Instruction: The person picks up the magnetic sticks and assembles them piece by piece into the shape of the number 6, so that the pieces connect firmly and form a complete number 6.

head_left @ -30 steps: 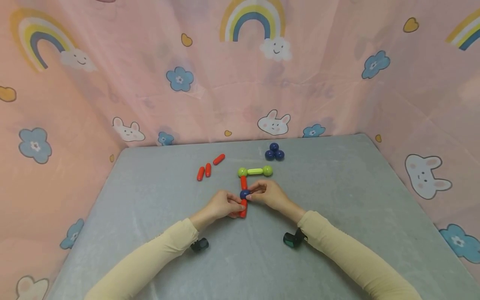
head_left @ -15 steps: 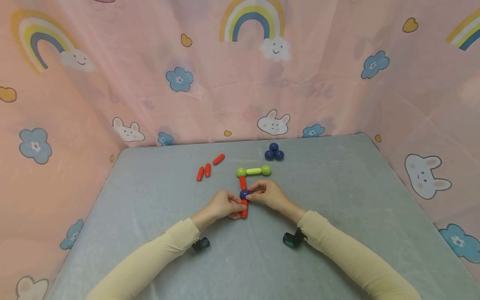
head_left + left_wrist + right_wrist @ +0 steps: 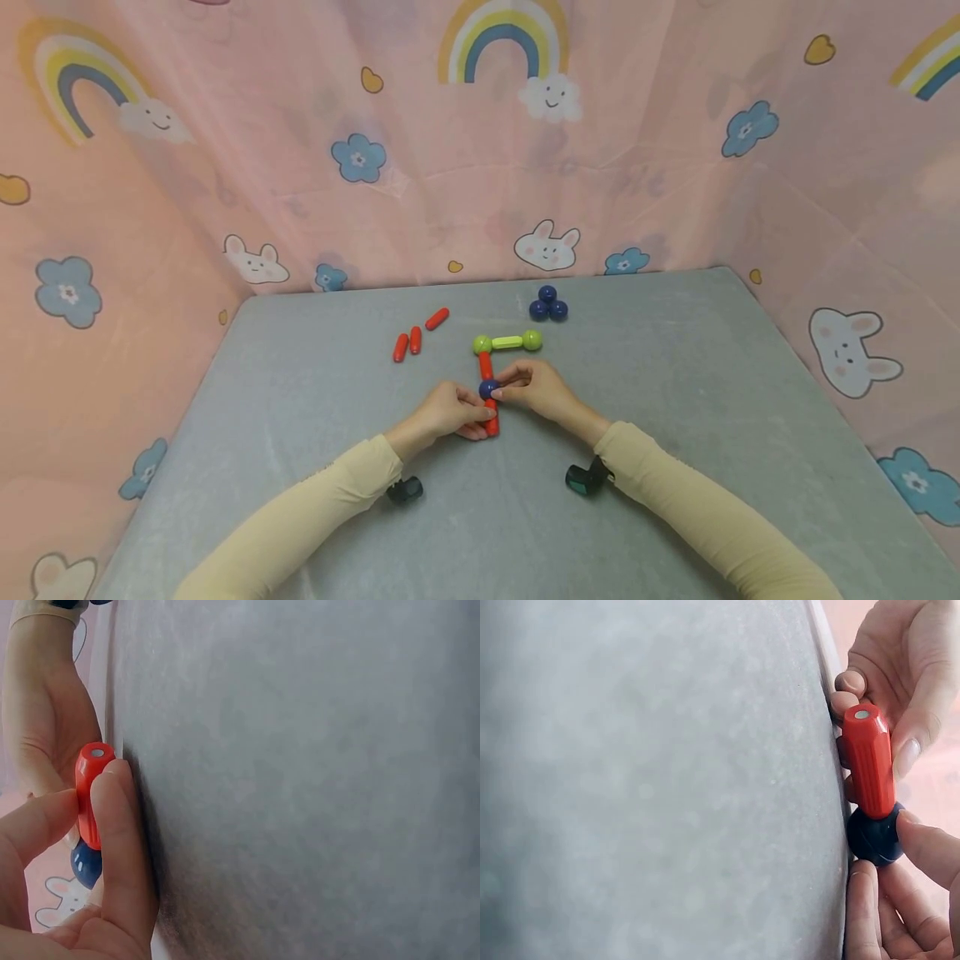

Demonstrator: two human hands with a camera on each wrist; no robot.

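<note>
Though illegible, faint curtain marks (image 3: 647, 179) — red rod (image 3: 871, 765) tight in left fingers (image 3: 120, 832), blue ball (image 3: 873, 840) in right fingers (image 3: 863, 904)

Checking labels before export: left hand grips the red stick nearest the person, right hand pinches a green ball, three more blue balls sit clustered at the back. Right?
One fix: the right hand pinches a dark blue ball, not a green one; the right wrist view shows it. Left hand, nearest red stick and back cluster of three blue balls are correct.
</note>
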